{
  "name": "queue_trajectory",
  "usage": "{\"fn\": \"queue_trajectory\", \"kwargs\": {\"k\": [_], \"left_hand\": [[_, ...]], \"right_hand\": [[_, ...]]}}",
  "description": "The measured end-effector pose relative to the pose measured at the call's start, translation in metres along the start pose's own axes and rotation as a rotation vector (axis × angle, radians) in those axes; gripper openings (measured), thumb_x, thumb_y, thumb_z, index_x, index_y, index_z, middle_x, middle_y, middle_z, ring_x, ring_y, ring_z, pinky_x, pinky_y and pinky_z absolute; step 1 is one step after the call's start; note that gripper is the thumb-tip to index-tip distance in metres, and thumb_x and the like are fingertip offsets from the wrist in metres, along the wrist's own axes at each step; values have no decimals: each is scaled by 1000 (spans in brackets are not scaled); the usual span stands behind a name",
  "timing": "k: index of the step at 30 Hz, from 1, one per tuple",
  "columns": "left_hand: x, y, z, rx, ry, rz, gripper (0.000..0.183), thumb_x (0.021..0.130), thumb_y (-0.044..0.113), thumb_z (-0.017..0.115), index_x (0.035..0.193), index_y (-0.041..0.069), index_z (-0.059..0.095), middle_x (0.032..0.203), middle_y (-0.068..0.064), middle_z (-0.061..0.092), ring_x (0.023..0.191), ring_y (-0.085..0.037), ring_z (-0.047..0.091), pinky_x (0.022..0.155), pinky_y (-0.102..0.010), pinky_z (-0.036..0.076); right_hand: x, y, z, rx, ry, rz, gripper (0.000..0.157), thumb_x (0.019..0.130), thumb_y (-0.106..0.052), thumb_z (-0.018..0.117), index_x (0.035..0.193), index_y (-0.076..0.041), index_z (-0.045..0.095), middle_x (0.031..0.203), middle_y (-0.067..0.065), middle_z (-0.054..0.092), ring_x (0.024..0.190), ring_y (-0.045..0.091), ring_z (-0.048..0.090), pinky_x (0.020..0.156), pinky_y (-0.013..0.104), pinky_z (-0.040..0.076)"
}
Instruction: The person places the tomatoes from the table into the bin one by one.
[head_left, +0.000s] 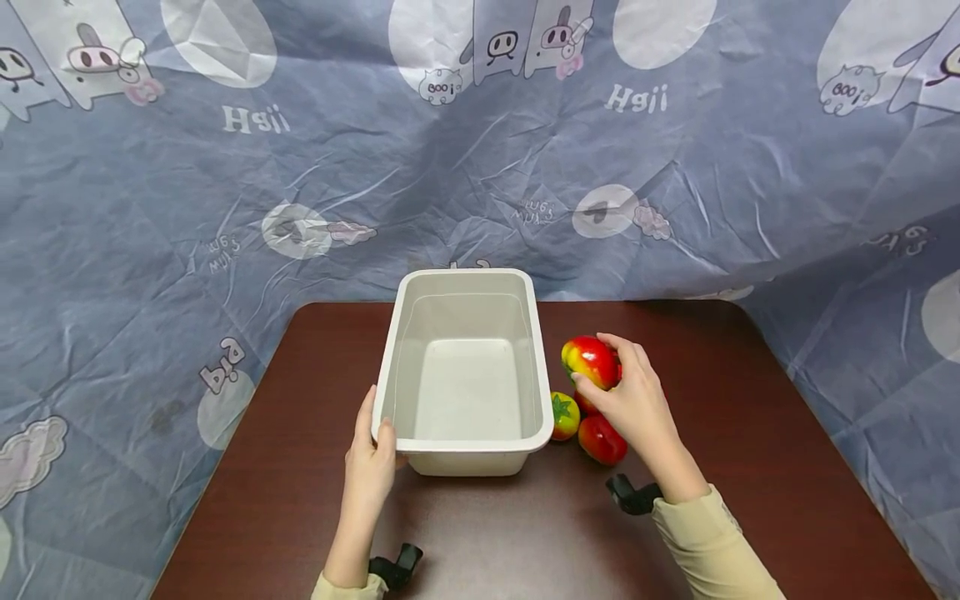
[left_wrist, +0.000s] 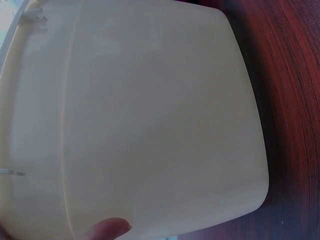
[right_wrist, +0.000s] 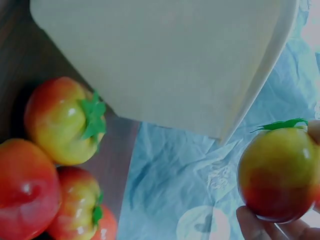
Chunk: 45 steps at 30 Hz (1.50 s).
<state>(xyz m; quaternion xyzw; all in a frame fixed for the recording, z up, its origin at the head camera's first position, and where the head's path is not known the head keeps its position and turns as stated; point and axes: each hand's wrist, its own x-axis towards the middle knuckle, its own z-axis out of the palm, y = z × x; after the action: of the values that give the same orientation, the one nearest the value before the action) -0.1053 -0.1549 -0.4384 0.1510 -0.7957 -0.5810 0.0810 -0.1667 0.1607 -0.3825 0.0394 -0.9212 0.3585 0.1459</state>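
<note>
Two bare hands share the work over a dark bench (head_left: 712,358). A left hand (head_left: 372,454) grips the near left corner of a pale rectangular tub (head_left: 465,444), thumb over the rim and other fingers against the outside, a hold that appears meant to steady the tub while the other hand is busy. A right hand (head_left: 633,396), thumb to one side and fingers to the other, is clamped on a glossy red-and-yellow fruit (head_left: 587,358) topped with a green leafy cap. The fruit is held up clear of the bench, to the right of the tub and apart from it; the grip around its sides probably suits so smooth and round a shape.

Below, a green-capped yellowish fruit (right_wrist: 65,120) sits just beside the tub, with a redder fruit (right_wrist: 27,190) close by and more partly hidden behind; the overlap makes an exact count hard to tell. Their cluster at the tub's right side likely keeps them within short reach of the right hand. The tub's mouth faces up, though whether its base lies fully flat cannot be told. A patterned blue-grey cloth (head_left: 450,167) hangs behind.
</note>
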Motion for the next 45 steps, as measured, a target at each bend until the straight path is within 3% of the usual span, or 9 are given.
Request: {"fn": "queue_trajectory", "kwargs": {"k": [6,12,25,29,37,45], "left_hand": [[0,0,0,9,-4,11,55,102,22,38,156,29,27,147,-25,44,107,-40,62,69,-44,61],[0,-1,-1,-11,-26,23,56,102,22,39,156,32,27,149,-23,42,107,-40,62,69,-44,61],[0,1,-4,-61,-68,44,57,103,20,39,157,29,24,151,-26,37,112,-44,59,71,-47,61],[0,0,-4,-51,-62,39,57,102,21,39,157,29,25,150,-26,38,109,-42,61,70,-47,61],[1,-1,-2,-31,-55,30,57,102,22,39,157,30,25,150,-26,39,107,-40,61,69,-45,61],[1,-1,-3,-31,-49,42,57,102,21,39,157,29,26,149,-27,40,107,-41,61,69,-47,61]], "right_hand": [[9,-14,5,65,8,-59,63,83,-23,78,137,-9,49,128,16,52,110,33,54,87,52,56],[20,-26,14,144,-43,-154,67,80,-21,81,137,-10,49,128,13,52,104,26,54,80,42,57],[34,-37,32,112,-126,-435,62,77,-16,83,132,-9,53,131,12,53,118,28,55,94,44,56],[38,-39,37,95,-170,-472,61,77,-13,83,131,-8,55,131,12,54,118,28,55,95,42,55],[40,-41,45,60,-259,-464,62,77,-16,84,132,-11,56,131,10,55,120,26,55,95,41,55],[40,-40,45,12,-250,-510,73,79,-20,83,143,-10,48,137,12,52,126,28,51,103,44,50]]}}
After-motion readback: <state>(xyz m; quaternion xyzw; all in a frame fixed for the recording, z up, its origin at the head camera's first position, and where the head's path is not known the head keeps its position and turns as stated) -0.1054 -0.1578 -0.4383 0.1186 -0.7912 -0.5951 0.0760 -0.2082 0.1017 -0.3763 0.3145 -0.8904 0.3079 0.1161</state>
